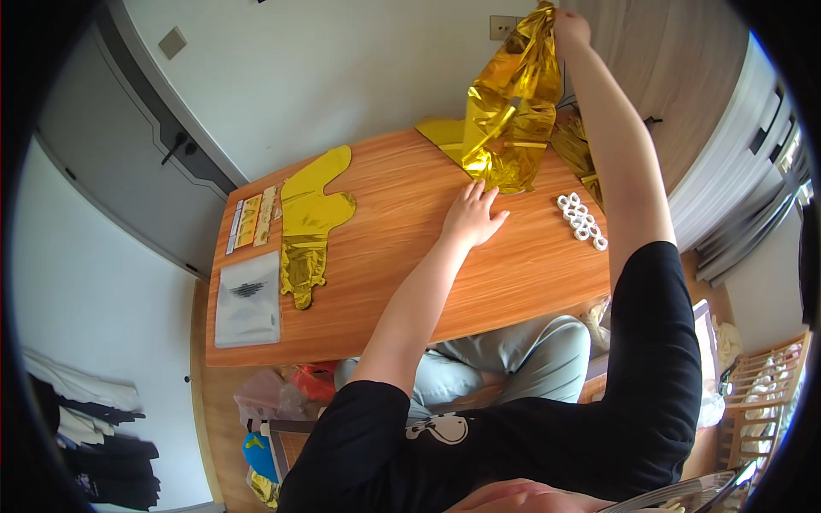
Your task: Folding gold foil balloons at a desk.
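Note:
My right hand (571, 32) is raised over the far right of the table, its fingers closed on the top edge of a crinkled, shiny gold foil balloon (513, 120). The uninflated balloon hangs down from it, and its lower end reaches the tabletop. My left hand (472, 214) lies palm down on the wooden table (393, 265), fingers apart, with the fingertips at the balloon's lower edge. More gold foil (440, 137) lies behind the hanging piece, partly hidden by it. Another flat gold foil balloon (318, 205) with a curved outline rests on the left half of the table.
Several small white rings (581, 221), perhaps ribbon rolls, sit near the right edge. At the left end are a clear plastic bag (248, 299) with dark strands or marks and some flat packets (252, 221). A wall and a grey door (128, 128) stand beyond the table.

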The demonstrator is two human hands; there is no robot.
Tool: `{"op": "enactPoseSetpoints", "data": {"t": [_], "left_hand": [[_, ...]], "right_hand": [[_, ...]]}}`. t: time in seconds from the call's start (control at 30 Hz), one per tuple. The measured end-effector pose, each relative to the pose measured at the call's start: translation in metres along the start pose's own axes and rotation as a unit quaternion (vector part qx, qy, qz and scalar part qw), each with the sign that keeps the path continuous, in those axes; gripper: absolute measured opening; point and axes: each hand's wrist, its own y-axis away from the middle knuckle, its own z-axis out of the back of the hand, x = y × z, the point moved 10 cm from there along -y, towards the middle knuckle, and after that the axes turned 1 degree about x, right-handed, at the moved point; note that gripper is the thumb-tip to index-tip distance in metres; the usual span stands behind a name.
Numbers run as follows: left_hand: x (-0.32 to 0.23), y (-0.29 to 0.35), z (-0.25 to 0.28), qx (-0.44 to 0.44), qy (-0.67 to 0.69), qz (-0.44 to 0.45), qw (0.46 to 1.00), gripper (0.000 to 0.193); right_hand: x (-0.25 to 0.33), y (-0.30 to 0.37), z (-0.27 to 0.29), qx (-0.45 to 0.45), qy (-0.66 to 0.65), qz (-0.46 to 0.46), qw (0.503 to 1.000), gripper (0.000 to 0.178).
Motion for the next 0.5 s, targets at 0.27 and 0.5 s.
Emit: {"op": "enactPoseSetpoints", "data": {"t": [0.27, 0.5], "left_hand": [[-0.01, -0.005, -0.002, 0.002, 0.001, -0.011, 1.0, 0.072], [0.001, 0.0, -0.001, 0.018, -0.007, 0.006, 1.0, 0.073]], "right_hand": [[0.039, -0.08, 0.073, -0.049, -0.273, -0.127, 0.952, 0.026], [0.14, -0.048, 0.135, -0.085, -0.539, 0.015, 0.838, 0.024]]}}
